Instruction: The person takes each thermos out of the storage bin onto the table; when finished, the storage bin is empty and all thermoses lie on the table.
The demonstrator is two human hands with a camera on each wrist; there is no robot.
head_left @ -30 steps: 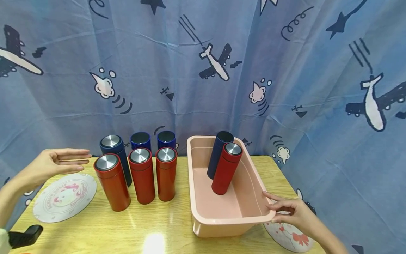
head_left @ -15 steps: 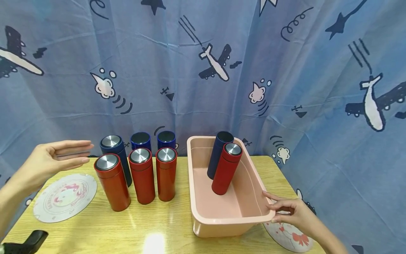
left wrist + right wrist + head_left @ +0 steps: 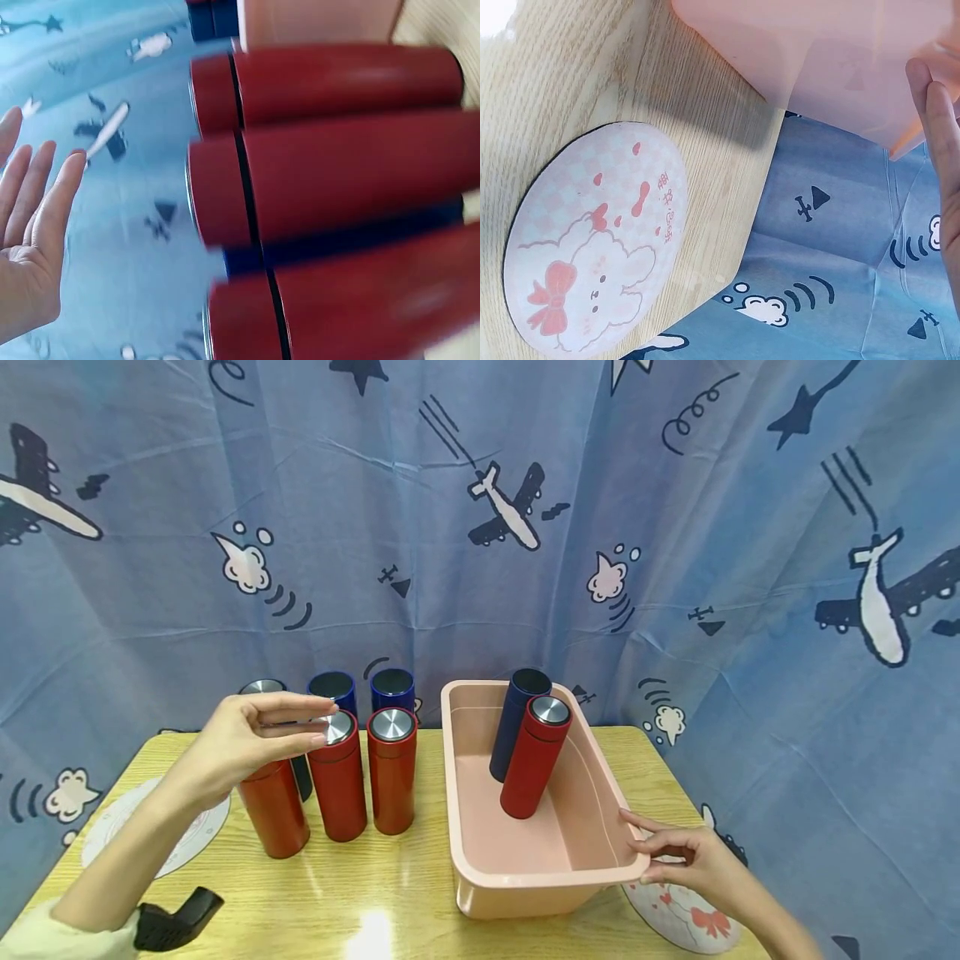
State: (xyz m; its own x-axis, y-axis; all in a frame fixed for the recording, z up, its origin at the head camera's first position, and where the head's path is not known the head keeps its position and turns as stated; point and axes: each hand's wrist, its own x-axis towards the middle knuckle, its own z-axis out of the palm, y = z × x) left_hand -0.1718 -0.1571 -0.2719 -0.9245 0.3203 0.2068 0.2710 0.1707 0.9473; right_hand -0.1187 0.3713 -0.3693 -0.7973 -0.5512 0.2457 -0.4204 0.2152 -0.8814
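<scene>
My left hand is raised over the row of red thermos flasks, fingers extended and holding nothing. It hides the upper part of the leftmost red flask, while its fingertips overlap the steel lid of the middle red flask. Another red flask stands to their right. At the right, my right hand pinches the near right corner rim of a pink plastic bin. Inside the bin, a lidded red flask stands in front of a dark blue flask.
Behind the red row are two blue flasks with dark tops and a lidded navy flask. A round mat lies at left, partly under my forearm; a rabbit mat lies beside the bin. A patterned curtain hangs behind the table.
My left hand has moved right, from above the round mat to over the red flasks. The right hand keeps its hold on the bin, and the flasks have not moved.
</scene>
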